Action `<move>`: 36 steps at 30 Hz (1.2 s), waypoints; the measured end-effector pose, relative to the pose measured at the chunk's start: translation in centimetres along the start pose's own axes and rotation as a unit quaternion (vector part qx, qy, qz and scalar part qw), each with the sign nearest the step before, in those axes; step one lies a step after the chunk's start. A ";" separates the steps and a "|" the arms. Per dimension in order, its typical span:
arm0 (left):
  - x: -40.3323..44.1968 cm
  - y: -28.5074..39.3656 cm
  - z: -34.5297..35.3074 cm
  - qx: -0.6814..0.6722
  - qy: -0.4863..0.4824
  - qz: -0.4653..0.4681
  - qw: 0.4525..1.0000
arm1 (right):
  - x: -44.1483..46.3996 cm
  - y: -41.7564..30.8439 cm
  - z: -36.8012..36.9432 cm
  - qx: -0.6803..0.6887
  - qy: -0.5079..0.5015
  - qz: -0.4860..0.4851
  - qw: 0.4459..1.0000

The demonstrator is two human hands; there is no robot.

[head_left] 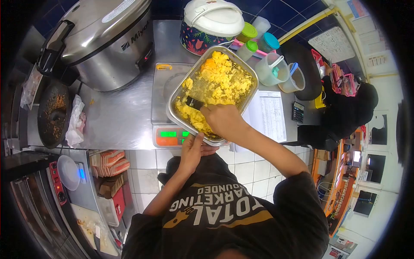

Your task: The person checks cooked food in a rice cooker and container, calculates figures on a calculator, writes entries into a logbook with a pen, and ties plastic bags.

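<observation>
My right hand point(224, 121) is closed around a black spatula-like utensil point(195, 102), whose dark end rests in yellow scrambled egg point(224, 71). The egg lies in a rectangular metal tray point(254, 80), thick at the far end and thinner in the middle, where the tray bottom shows. At the near edge, my left hand point(194, 151) grips the tray's rim, its thumb up against the side and fingers partly hidden below. Under the tray is a digital kitchen scale point(161, 93) with a lit green display point(168, 134). Whether the tray rests fully on it I cannot tell.
A large steel rice cooker point(108, 47) stands at the left, a flowered rice warmer point(211, 26) behind the tray. Plastic jugs point(271, 69), printed sheets point(271, 112) and a calculator point(297, 111) lie right. A dark pan point(54, 114) is far left. Another person point(349, 108) stands right.
</observation>
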State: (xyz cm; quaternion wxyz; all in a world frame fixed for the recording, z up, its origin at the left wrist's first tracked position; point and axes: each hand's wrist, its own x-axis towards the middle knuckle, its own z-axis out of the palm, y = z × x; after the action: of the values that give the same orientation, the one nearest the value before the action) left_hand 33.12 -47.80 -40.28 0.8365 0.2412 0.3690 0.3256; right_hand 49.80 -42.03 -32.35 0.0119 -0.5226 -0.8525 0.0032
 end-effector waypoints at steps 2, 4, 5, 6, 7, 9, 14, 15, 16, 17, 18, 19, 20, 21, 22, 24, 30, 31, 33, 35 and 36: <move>0.0 0.1 0.2 0.004 0.006 -0.008 1.000 | 0.4 0.7 -1.1 -0.014 0.007 0.050 0.999; -0.1 0.0 0.1 0.007 0.005 -0.007 1.000 | 1.2 2.6 -1.4 -0.041 0.060 0.112 0.991; 0.0 0.0 0.1 0.012 0.002 -0.006 1.000 | 2.1 4.2 -1.2 -0.056 0.108 0.121 0.985; 0.0 0.1 0.1 0.013 0.002 -0.005 1.000 | 3.0 5.4 -0.9 -0.055 0.110 0.120 0.985; -0.1 0.2 0.2 0.010 0.007 -0.009 1.000 | 3.9 6.6 -0.5 -0.059 0.125 0.136 0.981; 0.0 0.4 0.5 0.007 0.010 -0.010 1.000 | 4.9 7.6 0.4 -0.064 0.142 0.151 0.976; 0.0 0.2 0.2 0.004 0.003 -0.004 1.000 | 5.2 6.4 2.6 -0.046 0.080 0.134 0.987; 0.1 0.2 0.2 0.005 0.001 -0.004 1.000 | 4.5 5.9 2.7 -0.048 0.080 0.136 0.986; 0.1 0.3 0.2 0.000 0.006 -0.015 1.000 | 3.7 5.1 2.5 -0.016 0.091 0.113 0.989; 0.0 0.4 0.3 -0.004 0.012 -0.026 1.000 | 2.8 4.1 2.3 0.016 0.102 0.091 0.991; 0.1 0.4 0.3 -0.004 0.010 -0.025 1.000 | 1.9 3.1 1.7 0.015 0.102 0.091 0.990; 0.1 0.4 0.2 -0.002 0.013 -0.025 1.000 | 1.2 1.9 0.7 0.017 0.081 0.068 0.994; 0.0 0.4 0.2 0.000 0.016 -0.025 1.000 | 0.9 1.3 0.2 0.020 0.060 0.045 0.997; 0.1 0.3 0.1 0.000 0.016 -0.024 1.000 | 0.8 1.5 0.1 0.020 0.061 0.045 0.997; 0.1 0.1 0.0 0.001 0.012 -0.017 1.000 | 0.3 2.3 -0.2 0.013 0.064 0.059 0.996; 0.2 0.1 0.0 0.000 0.011 -0.007 1.000 | 0.0 4.3 -0.7 0.005 0.068 0.069 0.995; -0.2 0.6 0.4 -0.004 0.005 -0.004 1.000 | 1.6 10.1 1.4 -0.166 0.059 0.155 0.972; -0.2 0.6 0.5 0.000 0.011 -0.002 1.000 | 1.6 9.8 1.5 -0.165 0.027 0.117 0.979; -0.2 0.7 0.5 0.004 0.016 -0.002 1.000 | 1.1 9.1 1.7 -0.165 -0.005 0.079 0.983; -0.1 0.8 0.4 0.005 0.012 -0.012 1.000 | 0.2 7.6 0.9 -0.126 -0.036 0.036 0.991; -0.1 0.7 0.4 0.004 0.010 -0.012 1.000 | -0.2 7.2 1.1 -0.088 -0.027 0.018 0.996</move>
State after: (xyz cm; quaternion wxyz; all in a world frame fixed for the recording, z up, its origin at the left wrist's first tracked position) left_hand 33.17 -47.46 -39.58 0.8356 0.2368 0.3813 0.3166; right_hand 56.30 -38.98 -33.53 -0.0572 -0.5368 -0.8398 -0.0579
